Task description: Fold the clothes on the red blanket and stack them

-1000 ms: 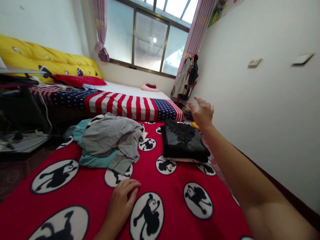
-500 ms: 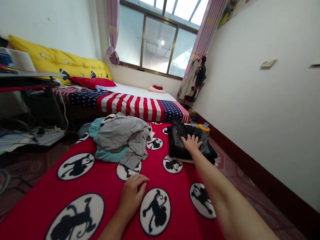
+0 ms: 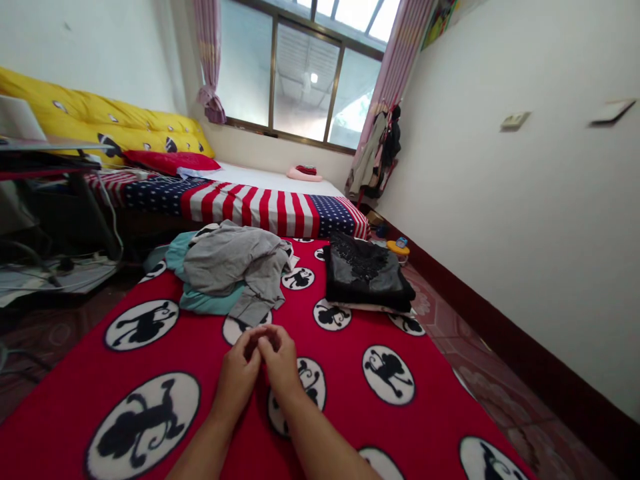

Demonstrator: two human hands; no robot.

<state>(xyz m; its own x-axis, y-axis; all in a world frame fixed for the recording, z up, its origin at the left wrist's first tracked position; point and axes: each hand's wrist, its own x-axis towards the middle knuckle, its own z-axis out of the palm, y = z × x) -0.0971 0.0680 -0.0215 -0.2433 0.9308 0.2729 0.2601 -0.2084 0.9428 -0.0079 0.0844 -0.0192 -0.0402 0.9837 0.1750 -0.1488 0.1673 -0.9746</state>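
Note:
My left hand (image 3: 240, 367) and my right hand (image 3: 280, 360) meet at the middle of a red blanket (image 3: 200, 353) printed with black monkeys in white circles. Their curved fingers come together at the tips, thumbs apart from the fingers, and I see nothing held in either. Just beyond them lies a loose heap of clothes, a grey garment (image 3: 230, 257) on top of a teal one (image 3: 205, 300). Farther to the right is a flat folded stack, topped by a black garment (image 3: 370, 267) with dark lacy trim; neither hand touches it.
Behind the blanket stands a bed with a stars-and-stripes cover (image 3: 250, 203) and a red pillow (image 3: 170, 162). A desk (image 3: 55, 143) with cables is at the left. A yellow stool (image 3: 399, 248) and hanging clothes (image 3: 375, 150) stand by the right wall.
My right hand has left the black folded garment and come back to meet my left hand. The black garment now lies uncovered and flat. The view has shifted slightly.

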